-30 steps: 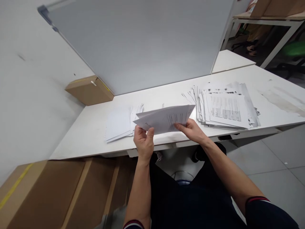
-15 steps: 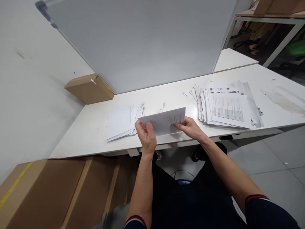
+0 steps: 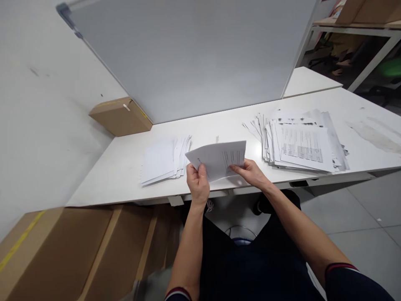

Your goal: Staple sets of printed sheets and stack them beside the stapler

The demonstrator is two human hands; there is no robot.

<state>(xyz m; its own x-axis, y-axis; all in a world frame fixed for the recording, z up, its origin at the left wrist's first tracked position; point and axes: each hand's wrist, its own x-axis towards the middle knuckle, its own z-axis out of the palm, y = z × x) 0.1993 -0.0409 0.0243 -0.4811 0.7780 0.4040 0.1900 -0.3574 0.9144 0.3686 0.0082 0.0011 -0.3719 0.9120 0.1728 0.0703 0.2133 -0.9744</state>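
A printed sheet of paper (image 3: 217, 159) is held up over the front edge of the white desk (image 3: 119, 179), slightly bowed between my hands. My left hand (image 3: 198, 182) pinches its left end, thumb on the near face. At the right end, my right hand (image 3: 249, 172) grips it with the thumb across the printed lines. To the left lies a loose pile of mostly blank-faced papers (image 3: 159, 161). A thicker, uneven stack of printed papers (image 3: 303, 144) lies on the right. Whether more than one sheet is in my hands, I cannot tell.
A large whiteboard (image 3: 194, 58) leans at the back of the desk. Beside it, a cardboard box (image 3: 120, 117) sits against the wall. Big cardboard cartons (image 3: 62, 251) stand below the desk at left. Another table with a box (image 3: 372, 12) stands at the upper right, a person's feet beneath it.
The paper has tilted and bowed more, showing more of its printed face. My left hand has shifted slightly right with it. The camera view has moved a little.
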